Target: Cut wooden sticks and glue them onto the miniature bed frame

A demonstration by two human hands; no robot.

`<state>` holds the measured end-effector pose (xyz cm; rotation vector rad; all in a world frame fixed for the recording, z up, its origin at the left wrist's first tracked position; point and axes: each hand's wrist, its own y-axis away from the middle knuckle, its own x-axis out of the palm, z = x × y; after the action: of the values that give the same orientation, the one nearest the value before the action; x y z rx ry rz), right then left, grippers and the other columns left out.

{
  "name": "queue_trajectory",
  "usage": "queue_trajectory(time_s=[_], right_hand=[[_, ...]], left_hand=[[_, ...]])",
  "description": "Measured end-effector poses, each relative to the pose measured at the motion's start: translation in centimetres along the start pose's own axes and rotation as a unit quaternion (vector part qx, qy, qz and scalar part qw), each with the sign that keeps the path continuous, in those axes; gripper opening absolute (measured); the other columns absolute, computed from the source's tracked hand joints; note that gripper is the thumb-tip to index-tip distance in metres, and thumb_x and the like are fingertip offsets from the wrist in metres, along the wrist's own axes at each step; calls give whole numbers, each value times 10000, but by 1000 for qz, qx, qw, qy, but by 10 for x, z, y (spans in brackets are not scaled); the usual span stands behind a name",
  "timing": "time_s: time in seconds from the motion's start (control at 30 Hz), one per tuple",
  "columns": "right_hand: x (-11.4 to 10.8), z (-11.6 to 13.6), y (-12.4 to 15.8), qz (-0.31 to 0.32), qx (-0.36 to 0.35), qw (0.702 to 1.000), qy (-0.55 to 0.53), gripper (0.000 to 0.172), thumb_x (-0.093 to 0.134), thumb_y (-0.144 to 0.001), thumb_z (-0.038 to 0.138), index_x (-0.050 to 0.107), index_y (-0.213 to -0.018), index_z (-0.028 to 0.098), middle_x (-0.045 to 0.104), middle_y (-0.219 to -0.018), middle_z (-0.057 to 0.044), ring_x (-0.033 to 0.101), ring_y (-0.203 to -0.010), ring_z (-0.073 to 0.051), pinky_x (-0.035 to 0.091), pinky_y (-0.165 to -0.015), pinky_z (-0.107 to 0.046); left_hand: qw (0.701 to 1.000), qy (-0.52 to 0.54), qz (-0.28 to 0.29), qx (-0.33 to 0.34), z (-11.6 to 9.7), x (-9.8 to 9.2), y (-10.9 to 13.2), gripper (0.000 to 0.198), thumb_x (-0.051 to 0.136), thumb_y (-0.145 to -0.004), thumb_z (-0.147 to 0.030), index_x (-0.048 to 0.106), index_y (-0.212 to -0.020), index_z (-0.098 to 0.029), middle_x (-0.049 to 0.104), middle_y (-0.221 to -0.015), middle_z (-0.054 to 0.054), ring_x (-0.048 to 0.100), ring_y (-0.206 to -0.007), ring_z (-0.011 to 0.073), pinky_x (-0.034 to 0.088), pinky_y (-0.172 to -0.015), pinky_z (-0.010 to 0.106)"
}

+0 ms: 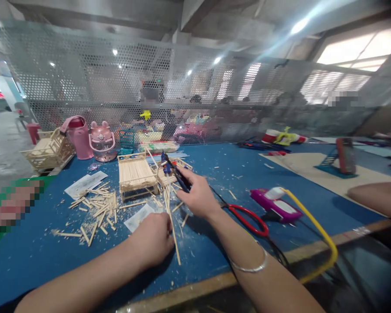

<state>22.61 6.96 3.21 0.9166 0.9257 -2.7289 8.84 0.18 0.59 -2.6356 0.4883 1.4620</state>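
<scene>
My right hand (198, 193) is closed around a slim black tool (181, 176) that points away to the upper left. Its far end overlaps a small blue object (165, 164), and I cannot make out its exact kind. Closed fingers on my left hand (156, 237) face the table; whatever they grip is hidden. Thin wooden sticks (173, 232) lie just right of that hand, running toward the front edge. Beyond both hands stands a miniature bed (137, 174) built of wooden sticks, with small stick pieces beside it.
Cut sticks (101, 208) and sawdust litter the blue table (52, 243). White paper slips (86, 184), a pink bottle (78, 137), a pink jug (102, 143) and another stick model (48, 150) stand left. Right are a red loop (249, 221), purple power strip (276, 206), yellow cord (319, 230) and another person's arm (378, 200).
</scene>
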Motion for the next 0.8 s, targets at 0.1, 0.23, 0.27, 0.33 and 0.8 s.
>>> queue_trajectory(time_s=[0.1,0.23,0.27,0.33,0.8], right_hand=[[2,-4,1,21,-14,999,28,558,475,-587,132,583,-1134,118,671,-897,-60,603,-830,-200,485,-757,-312],[6,-2,4,83,-51,994,41,536,483,-590,114,601,-1110,161,660,-832,-35,590,-804,-195,467,-752,-314],[7,0,6,103,-56,992,37,531,484,-589,111,605,-1104,165,655,-808,-30,587,-803,-195,461,-753,-313],[9,6,8,143,-63,988,23,513,484,-590,106,612,-1082,170,643,-768,-20,581,-804,-195,451,-752,-307],[31,13,22,176,-89,979,55,467,528,-604,124,590,-1063,187,667,-920,-48,579,-773,-179,447,-671,-296]], left_hand=[[999,5,-38,7,0,-4,-5,130,492,-772,-260,589,-760,-173,646,-699,77,568,-631,206,332,-551,279],[975,117,-186,16,20,-20,-5,251,435,-841,-367,573,-898,-165,640,-743,63,558,-656,192,378,-607,291],[962,155,-221,28,27,-24,-4,269,420,-851,-368,565,-943,-161,638,-780,65,558,-678,184,390,-621,286],[941,203,-264,56,40,-32,0,302,405,-860,-375,544,-1014,-156,625,-809,61,547,-677,169,402,-616,272],[950,152,-269,46,46,-32,17,445,324,-864,-448,411,-511,-191,422,-462,-29,394,-458,114,265,-462,232]])
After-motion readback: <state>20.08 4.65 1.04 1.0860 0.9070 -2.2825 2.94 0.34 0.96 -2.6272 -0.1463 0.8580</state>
